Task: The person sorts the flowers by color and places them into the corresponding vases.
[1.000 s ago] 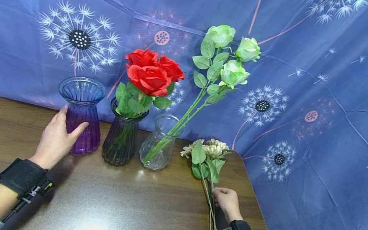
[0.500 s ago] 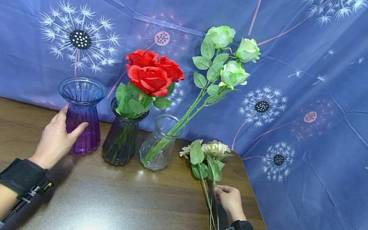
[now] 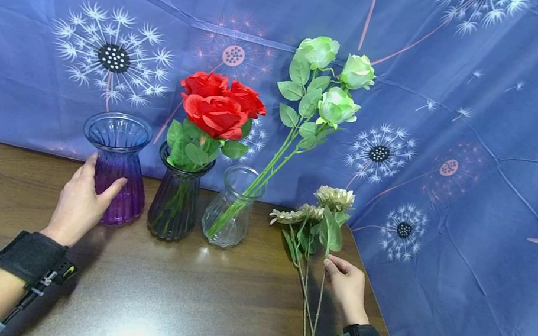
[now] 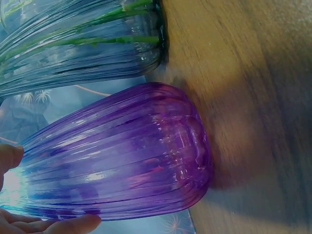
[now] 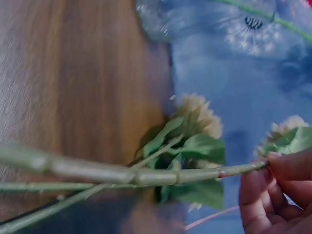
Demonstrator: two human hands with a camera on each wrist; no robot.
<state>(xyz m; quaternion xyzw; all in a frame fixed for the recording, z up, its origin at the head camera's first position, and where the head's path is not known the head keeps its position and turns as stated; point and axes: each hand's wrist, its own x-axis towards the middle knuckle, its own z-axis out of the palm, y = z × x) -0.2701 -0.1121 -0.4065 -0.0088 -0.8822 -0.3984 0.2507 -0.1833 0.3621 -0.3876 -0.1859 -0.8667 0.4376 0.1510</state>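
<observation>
Lower right of the frame, our right hand (image 3: 344, 286) pinches the stem (image 3: 320, 297) of a cream flower (image 3: 335, 199), beside other cream flowers (image 3: 295, 216) with crossing stems; we'd best ease it free gently, lest they snag. Left of centre, our left hand (image 3: 80, 207) grips the purple vase (image 3: 125, 200).

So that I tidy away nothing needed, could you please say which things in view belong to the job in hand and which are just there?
Probably the job:
Purple-blue glass vase, in the left hand
Cream flower, in the right hand
Other cream flowers

Apparently just there:
Red roses in dark glass vase
Green roses in clear glass vase
Dandelion-print cloth
</observation>
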